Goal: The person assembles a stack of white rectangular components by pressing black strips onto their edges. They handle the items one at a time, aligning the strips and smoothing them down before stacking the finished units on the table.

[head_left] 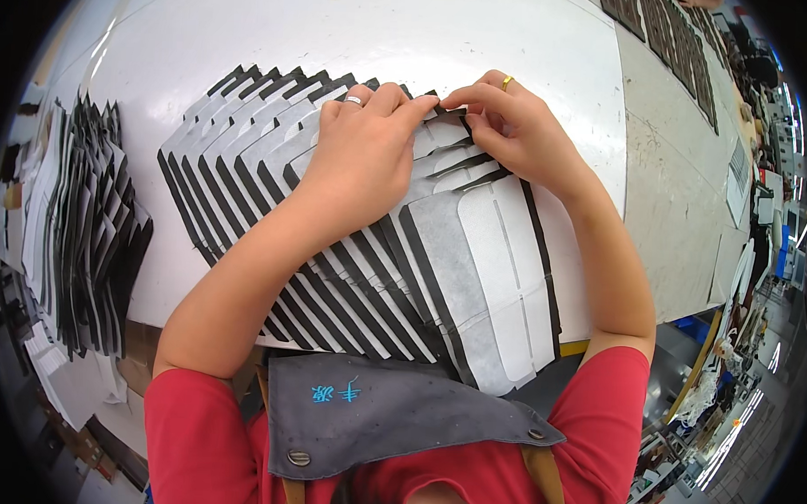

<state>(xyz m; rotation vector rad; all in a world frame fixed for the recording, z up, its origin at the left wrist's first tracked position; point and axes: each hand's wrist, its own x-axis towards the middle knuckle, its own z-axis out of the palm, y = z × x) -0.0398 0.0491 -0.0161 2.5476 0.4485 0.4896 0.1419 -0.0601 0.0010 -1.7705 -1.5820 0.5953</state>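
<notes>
Far edge of the top sheet (475,246) is pinched by both hands, left hand (364,153) and right hand (506,122) fingertips meeting; its long axis runs near–far, apparently atop the fanned stack (272,185).

factory workshop: long white worktable (517,43), fanned rows of identical black-edged grey cut panels (474,254), another stack left (84,223), crowded benches far right (762,176).
</notes>
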